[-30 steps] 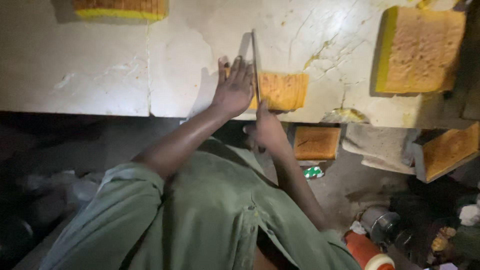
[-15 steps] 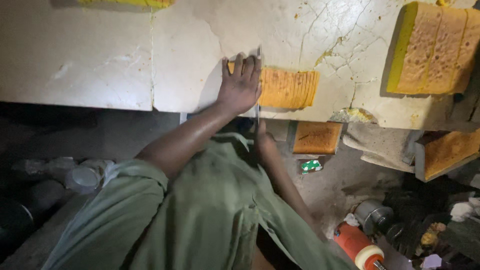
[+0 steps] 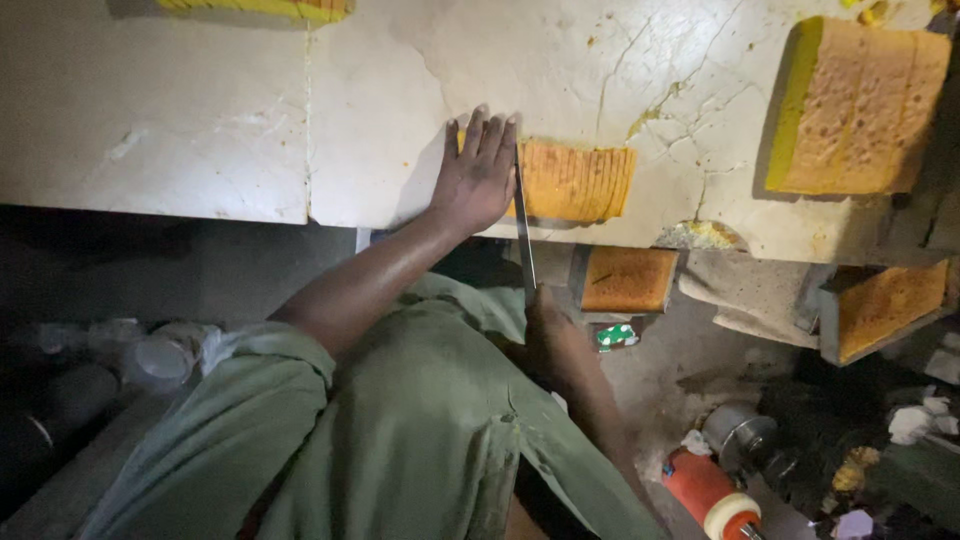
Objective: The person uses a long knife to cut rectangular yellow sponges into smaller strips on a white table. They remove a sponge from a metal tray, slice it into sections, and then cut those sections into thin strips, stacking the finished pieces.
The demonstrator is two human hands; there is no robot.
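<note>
Here, left hand [image 3: 480, 175] flat, fingers spread, pressing left end of sliced sponge cake [image 3: 575, 182] at near edge of white desk [image 3: 200, 120]. Right hand [image 3: 548, 320] below desk edge, closed around knife [image 3: 524, 228]; blade upright against cake beside left fingers.

A block of orange-yellow sponge cake [image 3: 575, 182], cut into many thin upright slices, lies flat near the front edge of the cracked white tabletop [image 3: 200, 130]. A long thin knife blade [image 3: 523, 225] stands against its left end.
</note>
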